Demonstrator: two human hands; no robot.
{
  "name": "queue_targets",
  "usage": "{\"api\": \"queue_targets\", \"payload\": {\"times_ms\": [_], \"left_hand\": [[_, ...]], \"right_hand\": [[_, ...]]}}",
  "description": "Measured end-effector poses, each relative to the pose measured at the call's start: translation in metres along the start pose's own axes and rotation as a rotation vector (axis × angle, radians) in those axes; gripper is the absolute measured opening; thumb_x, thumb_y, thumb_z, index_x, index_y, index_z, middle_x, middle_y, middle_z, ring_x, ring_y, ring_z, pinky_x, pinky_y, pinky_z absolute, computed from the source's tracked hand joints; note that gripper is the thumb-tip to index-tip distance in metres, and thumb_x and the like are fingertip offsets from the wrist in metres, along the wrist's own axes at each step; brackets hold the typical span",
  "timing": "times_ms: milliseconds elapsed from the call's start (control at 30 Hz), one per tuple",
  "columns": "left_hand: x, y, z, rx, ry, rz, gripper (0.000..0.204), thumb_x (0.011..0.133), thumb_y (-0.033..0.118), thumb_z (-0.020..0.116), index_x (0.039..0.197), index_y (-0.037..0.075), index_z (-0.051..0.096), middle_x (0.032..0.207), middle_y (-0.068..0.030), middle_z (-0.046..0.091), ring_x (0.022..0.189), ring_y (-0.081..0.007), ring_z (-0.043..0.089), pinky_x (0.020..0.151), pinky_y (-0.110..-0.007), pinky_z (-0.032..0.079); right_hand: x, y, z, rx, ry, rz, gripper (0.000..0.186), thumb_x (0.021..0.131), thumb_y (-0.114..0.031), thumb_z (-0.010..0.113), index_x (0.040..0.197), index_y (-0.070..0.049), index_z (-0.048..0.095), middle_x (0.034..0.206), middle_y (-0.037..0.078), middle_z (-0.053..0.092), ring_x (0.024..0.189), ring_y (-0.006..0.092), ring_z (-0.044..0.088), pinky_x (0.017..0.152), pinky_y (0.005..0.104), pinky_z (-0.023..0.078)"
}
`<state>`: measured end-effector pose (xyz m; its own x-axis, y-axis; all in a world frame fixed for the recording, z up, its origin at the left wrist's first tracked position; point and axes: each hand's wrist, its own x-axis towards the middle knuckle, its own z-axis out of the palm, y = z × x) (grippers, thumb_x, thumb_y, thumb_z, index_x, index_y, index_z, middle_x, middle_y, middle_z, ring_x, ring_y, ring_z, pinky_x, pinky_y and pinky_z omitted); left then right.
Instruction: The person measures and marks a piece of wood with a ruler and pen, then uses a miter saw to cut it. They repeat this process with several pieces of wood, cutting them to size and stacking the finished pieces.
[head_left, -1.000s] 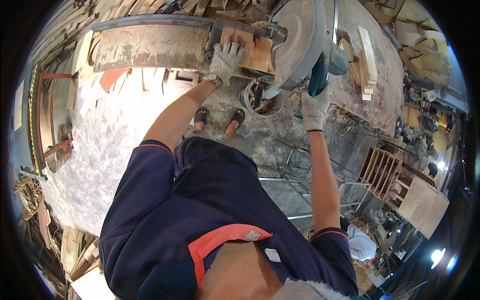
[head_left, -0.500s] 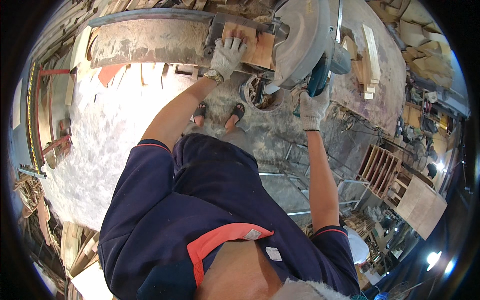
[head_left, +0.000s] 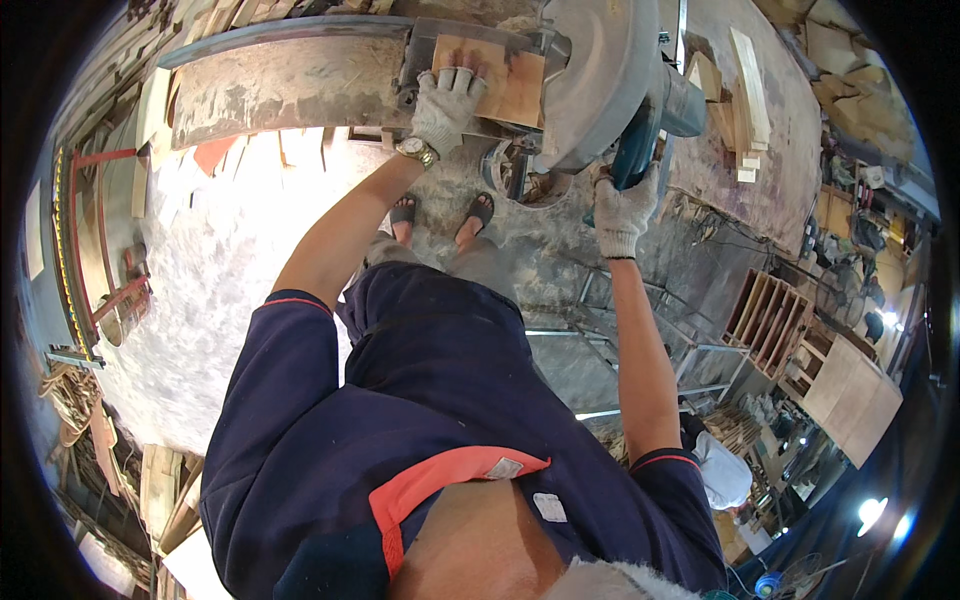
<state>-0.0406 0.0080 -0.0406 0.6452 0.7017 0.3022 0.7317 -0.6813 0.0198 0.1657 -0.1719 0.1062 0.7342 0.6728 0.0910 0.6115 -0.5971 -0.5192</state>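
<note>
Flat on a square wooden board [head_left: 515, 85] rests my left hand [head_left: 445, 107], in a fingerless-looking knit glove, fingertips spread across it. The board lies on the saw's metal base beside a long grey fence [head_left: 290, 31]. My right hand [head_left: 622, 210], also gloved, is closed round the dark teal handle [head_left: 640, 145] of a large grey mitre saw [head_left: 590, 80], just right of the board. The blade's contact with the board is hidden by the saw's housing.
A round scrap container [head_left: 530, 185] sits below the saw. Stacked strips [head_left: 745, 90] lie on the right bench [head_left: 775, 205]. A metal-tube frame [head_left: 680, 345] and slatted wooden racks [head_left: 760, 320] stand right. What looks like another person in white [head_left: 720, 465] is behind at lower right.
My view has shifted slightly, so the bench and saw appear a little higher and leftward. Both hands keep their places, left on the board and right on the handle.
</note>
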Motion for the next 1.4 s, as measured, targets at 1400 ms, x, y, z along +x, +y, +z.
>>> {"api": "queue_targets", "payload": {"times_ms": [1400], "left_hand": [[0.009,-0.008,-0.019,0.070,-0.282,0.037,0.085,0.084,0.032,0.073,0.157,0.011,0.035,0.160,-0.0175,0.038,0.145,-0.0404,0.039,0.098,-0.053,0.041]], "right_hand": [[-0.011,0.017,0.027,0.069,-0.181,0.100,0.072,0.072,-0.022,0.075,0.137,-0.009,0.046,0.093,0.022,0.067,0.092,0.0436,0.068,0.081,0.0518,0.053]]}}
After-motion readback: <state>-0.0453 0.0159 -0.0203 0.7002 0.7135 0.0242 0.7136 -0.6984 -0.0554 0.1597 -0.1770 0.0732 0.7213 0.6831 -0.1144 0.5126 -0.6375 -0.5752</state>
